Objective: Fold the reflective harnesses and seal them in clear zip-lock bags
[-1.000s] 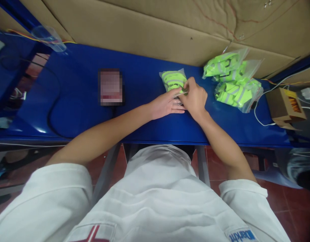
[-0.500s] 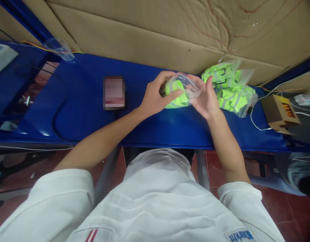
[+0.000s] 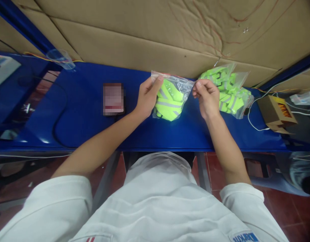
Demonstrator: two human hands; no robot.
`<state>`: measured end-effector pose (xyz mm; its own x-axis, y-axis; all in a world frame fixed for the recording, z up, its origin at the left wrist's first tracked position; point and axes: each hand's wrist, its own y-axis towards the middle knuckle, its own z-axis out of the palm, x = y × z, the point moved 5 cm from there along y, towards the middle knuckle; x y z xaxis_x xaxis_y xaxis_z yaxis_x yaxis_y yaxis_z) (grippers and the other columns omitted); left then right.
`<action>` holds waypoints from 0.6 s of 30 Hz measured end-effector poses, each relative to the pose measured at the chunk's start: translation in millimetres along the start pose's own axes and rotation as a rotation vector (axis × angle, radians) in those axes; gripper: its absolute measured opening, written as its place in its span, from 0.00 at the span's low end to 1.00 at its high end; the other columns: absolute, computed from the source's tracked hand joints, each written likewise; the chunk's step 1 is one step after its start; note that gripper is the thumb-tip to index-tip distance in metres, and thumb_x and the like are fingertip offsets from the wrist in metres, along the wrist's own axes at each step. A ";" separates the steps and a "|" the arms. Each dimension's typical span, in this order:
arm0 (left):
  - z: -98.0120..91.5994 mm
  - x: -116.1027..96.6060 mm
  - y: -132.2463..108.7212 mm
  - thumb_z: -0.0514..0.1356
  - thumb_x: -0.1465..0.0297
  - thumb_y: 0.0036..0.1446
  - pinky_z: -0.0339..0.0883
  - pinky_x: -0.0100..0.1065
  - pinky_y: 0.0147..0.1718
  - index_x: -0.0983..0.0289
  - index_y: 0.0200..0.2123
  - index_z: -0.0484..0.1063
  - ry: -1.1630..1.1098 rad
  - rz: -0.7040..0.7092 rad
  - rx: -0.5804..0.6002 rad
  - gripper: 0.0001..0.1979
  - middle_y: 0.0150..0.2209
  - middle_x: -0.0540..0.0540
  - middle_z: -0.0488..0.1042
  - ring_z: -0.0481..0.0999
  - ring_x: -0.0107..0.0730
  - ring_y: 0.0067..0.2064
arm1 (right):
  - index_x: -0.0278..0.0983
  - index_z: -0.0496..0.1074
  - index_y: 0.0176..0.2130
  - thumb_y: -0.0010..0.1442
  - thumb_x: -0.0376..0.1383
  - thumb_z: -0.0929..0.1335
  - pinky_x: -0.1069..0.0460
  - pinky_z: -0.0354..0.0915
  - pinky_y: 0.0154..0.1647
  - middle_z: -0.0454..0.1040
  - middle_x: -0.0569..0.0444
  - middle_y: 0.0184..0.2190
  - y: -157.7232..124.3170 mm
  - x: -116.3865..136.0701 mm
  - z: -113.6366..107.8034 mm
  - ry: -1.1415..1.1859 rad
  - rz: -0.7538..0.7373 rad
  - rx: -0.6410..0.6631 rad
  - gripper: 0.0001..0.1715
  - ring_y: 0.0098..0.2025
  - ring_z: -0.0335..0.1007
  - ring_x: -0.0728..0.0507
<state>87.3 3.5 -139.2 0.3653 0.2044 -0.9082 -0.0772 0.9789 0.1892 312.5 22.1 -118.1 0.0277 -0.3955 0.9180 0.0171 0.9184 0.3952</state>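
Note:
A clear zip bag (image 3: 186, 87) with a folded neon-yellow reflective vest or strap (image 3: 170, 102) inside is stretched between my hands, its red-edged mouth at the top. My left hand (image 3: 149, 95) grips the bag's upper left corner, thumb in front. At the upper right corner, my right hand (image 3: 207, 95) pinches the plastic between thumb and fingers. Just beyond my right hand lie several more filled bags of the same neon-yellow material (image 3: 230, 99), partly hidden by that hand.
A blurred-out reddish square object (image 3: 113, 98) sits on the blue table (image 3: 84, 127) to the left. Behind it stands a clear plastic cup (image 3: 61, 59). An open cardboard box (image 3: 278, 111) and white cables are at the right. A cardboard wall (image 3: 119, 43) borders the back.
The bag has been turned upright and spread flat. My right hand has gone from open fingers beside it to pinching its corner; my left hand has shifted to the other corner.

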 end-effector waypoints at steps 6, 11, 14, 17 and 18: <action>1.6 -4.8 -1.8 0.67 0.46 0.66 0.72 0.32 0.41 0.60 0.33 0.78 0.105 0.084 -0.022 0.23 0.33 0.51 0.74 0.80 0.35 0.43 | 0.42 0.78 0.37 0.58 0.64 0.77 0.49 0.72 0.33 0.74 0.57 0.29 -6.5 8.9 6.7 -0.163 -0.099 0.053 0.30 0.30 0.72 0.47; 5.3 -6.5 -5.5 0.67 0.43 0.64 0.74 0.31 0.40 0.59 0.35 0.79 0.099 0.072 0.003 0.24 0.32 0.51 0.74 0.82 0.36 0.44 | 0.42 0.76 0.35 0.59 0.65 0.77 0.50 0.69 0.31 0.71 0.57 0.28 -8.5 8.7 8.4 -0.150 -0.146 0.038 0.31 0.28 0.68 0.48; 2.7 -2.8 -4.0 0.69 0.44 0.63 0.73 0.29 0.37 0.60 0.32 0.77 0.068 0.081 -0.013 0.24 0.31 0.50 0.72 0.81 0.33 0.41 | 0.42 0.75 0.34 0.59 0.67 0.75 0.49 0.68 0.31 0.70 0.57 0.26 -9.1 9.6 8.6 -0.195 -0.139 0.037 0.33 0.27 0.66 0.47; 0.5 1.0 -1.6 0.70 0.44 0.62 0.73 0.30 0.36 0.60 0.30 0.75 0.066 0.090 -0.022 0.25 0.30 0.49 0.70 0.80 0.33 0.41 | 0.42 0.74 0.34 0.58 0.69 0.74 0.48 0.68 0.31 0.69 0.57 0.25 -9.3 11.2 10.3 -0.223 -0.131 0.047 0.35 0.27 0.67 0.47; 0.0 1.4 -1.0 0.70 0.44 0.61 0.73 0.30 0.37 0.60 0.30 0.74 0.067 0.098 -0.026 0.26 0.30 0.50 0.70 0.80 0.33 0.41 | 0.42 0.73 0.33 0.58 0.70 0.74 0.48 0.68 0.31 0.69 0.58 0.25 -9.1 11.8 10.6 -0.226 -0.134 0.047 0.36 0.27 0.67 0.47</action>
<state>87.8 2.8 -140.7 0.2916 0.2978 -0.9090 -0.1336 0.9537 0.2696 302.1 9.1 -110.5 -0.1954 -0.5070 0.8395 -0.0411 0.8595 0.5095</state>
